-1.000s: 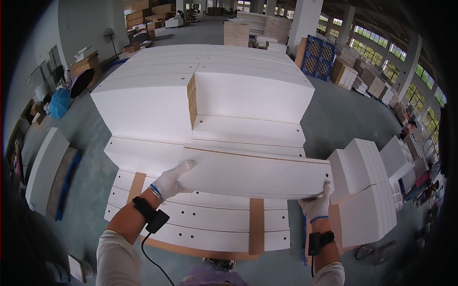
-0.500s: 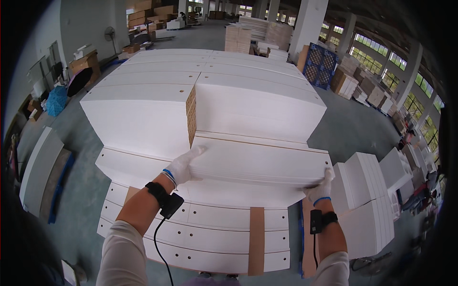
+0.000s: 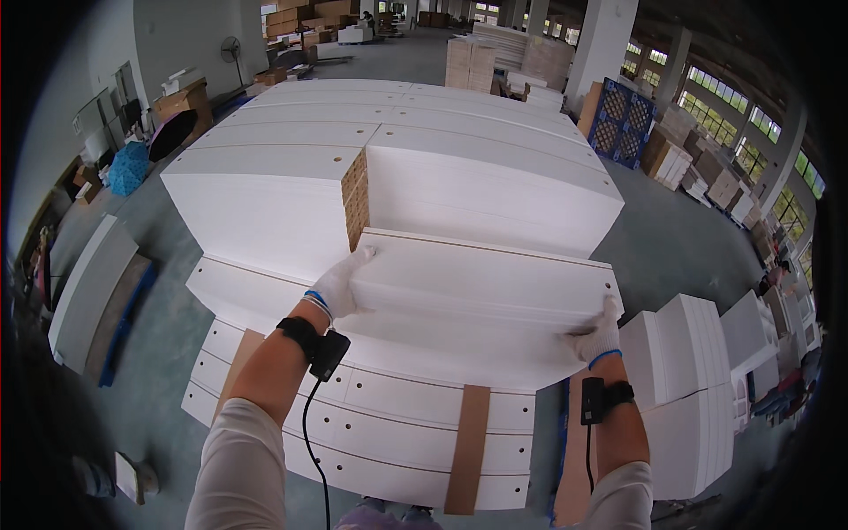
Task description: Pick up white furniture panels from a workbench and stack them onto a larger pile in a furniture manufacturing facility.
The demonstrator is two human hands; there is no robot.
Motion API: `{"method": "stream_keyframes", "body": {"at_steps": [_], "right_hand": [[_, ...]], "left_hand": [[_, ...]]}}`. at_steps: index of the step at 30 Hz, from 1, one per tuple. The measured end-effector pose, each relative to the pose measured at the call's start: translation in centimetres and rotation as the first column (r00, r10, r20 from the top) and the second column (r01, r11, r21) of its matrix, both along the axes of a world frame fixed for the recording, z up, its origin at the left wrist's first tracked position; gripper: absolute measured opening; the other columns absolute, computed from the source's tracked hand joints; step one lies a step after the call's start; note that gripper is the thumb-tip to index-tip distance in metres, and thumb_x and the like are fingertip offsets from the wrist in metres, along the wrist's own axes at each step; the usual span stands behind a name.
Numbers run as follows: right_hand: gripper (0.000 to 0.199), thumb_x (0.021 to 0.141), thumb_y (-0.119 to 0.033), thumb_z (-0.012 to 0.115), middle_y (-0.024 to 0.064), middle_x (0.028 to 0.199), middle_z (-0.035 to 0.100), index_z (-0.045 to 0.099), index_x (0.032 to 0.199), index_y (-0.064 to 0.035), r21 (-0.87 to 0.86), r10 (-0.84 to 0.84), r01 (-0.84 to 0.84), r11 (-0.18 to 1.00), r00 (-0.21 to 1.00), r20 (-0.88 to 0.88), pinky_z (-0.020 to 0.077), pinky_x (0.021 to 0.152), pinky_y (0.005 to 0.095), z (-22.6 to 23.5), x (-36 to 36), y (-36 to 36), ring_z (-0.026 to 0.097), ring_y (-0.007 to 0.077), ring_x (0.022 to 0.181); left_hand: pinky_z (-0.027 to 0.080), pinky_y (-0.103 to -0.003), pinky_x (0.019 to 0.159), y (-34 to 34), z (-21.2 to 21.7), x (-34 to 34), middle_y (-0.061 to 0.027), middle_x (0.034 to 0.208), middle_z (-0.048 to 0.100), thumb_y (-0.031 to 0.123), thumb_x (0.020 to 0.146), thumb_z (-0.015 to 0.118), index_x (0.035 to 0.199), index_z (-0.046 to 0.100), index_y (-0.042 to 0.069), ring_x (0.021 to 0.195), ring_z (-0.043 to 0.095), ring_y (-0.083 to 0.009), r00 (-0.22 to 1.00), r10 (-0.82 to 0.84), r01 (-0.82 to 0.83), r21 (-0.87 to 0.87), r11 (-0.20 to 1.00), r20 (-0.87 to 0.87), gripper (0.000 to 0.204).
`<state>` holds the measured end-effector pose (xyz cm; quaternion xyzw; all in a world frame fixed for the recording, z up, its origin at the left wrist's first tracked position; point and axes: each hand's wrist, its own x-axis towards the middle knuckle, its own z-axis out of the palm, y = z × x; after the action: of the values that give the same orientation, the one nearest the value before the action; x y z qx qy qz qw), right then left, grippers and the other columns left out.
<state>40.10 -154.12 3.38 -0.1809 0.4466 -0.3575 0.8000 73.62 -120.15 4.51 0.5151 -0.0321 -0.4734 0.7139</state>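
A long white panel (image 3: 486, 269), with a small dark hole near its right end, lies on a lower step of the big pile. Both my hands wear white knit gloves with blue cuffs. At the panel's left end, my left hand (image 3: 341, 281) is closed round the edge, thumb on top. My right hand (image 3: 600, 338) grips the opposite end the same way, its thumb up along the corner. The fingers under the panel are hidden. Behind it rises a taller block of stacked white panels (image 3: 495, 199), whose left neighbour (image 3: 256, 208) shows brown layered ends.
Lower white panels with holes (image 3: 397, 442) lie nearest me, crossed by a brown strip (image 3: 468, 450). More white panels are stacked at right (image 3: 698, 380) and at left (image 3: 84, 283). A blue pallet (image 3: 621, 124) stands upright beyond. Small devices with cables are strapped to my wrists.
The panel has moved away from me, closer against the taller block, with both hands still on its ends. The whole view has shifted slightly.
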Motion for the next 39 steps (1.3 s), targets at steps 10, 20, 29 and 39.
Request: {"method": "stream_keyframes", "body": {"at_steps": [10, 20, 29, 39], "right_hand": [[0.075, 0.089, -0.053, 0.065, 0.0173, 0.144, 0.042, 0.036, 0.144, -0.0111, -0.180, 0.234, -0.208, 0.962, 0.962, 0.140, 0.0387, 0.104, 0.0673, -1.9, 3.8, 4.5, 0.045, 0.0426, 0.130], [0.077, 0.093, -0.059, 0.055, 0.0211, 0.148, 0.035, 0.031, 0.146, -0.0092, -0.062, 0.246, -0.243, 0.968, 0.969, 0.040, 0.0353, 0.104, 0.0710, -1.0, 5.5, 4.3, 0.037, 0.0457, 0.136], [0.079, 0.092, -0.060, 0.056, 0.0209, 0.146, 0.037, 0.031, 0.146, -0.0087, 0.008, 0.255, -0.255, 0.967, 0.966, -0.046, 0.0371, 0.103, 0.0713, -0.8, 6.7, 2.8, 0.038, 0.0462, 0.132], [0.087, 0.088, -0.064, 0.059, 0.0228, 0.144, 0.037, 0.031, 0.143, -0.0026, 0.065, 0.260, -0.257, 0.964, 0.965, -0.035, 0.0391, 0.103, 0.0681, -2.0, 9.1, 0.7, 0.039, 0.0451, 0.131]], "left_hand": [[0.033, -0.064, 0.105, -0.6, -1.4, 1.4, -0.0160, 0.139, 0.049, 0.052, 0.086, 0.070, 0.138, 0.049, 0.018, 0.130, 0.044, -0.0374, 0.995, 0.094, -0.088, -0.126, 0.988, 0.043, 0.066], [0.045, -0.051, 0.100, -0.9, -2.9, -5.5, -0.0253, 0.129, 0.053, 0.033, 0.076, 0.081, 0.145, 0.039, 0.004, 0.113, 0.056, -0.0402, 0.972, 0.083, -0.076, -0.042, 0.996, 0.221, 0.086], [0.051, -0.042, 0.095, -4.6, -2.3, -5.6, -0.0258, 0.119, 0.063, 0.009, 0.059, 0.085, 0.135, 0.050, 0.000, 0.112, 0.061, -0.0406, 0.246, -0.226, -0.313, 0.298, 0.902, 0.942, 0.085], [0.053, -0.040, 0.093, -6.7, -3.0, -2.6, -0.0241, 0.113, 0.066, 0.012, 0.060, 0.085, 0.134, 0.052, 0.000, 0.107, 0.064, -0.0385, 0.293, -0.280, -0.342, 0.373, 0.862, 0.914, 0.082]]}}
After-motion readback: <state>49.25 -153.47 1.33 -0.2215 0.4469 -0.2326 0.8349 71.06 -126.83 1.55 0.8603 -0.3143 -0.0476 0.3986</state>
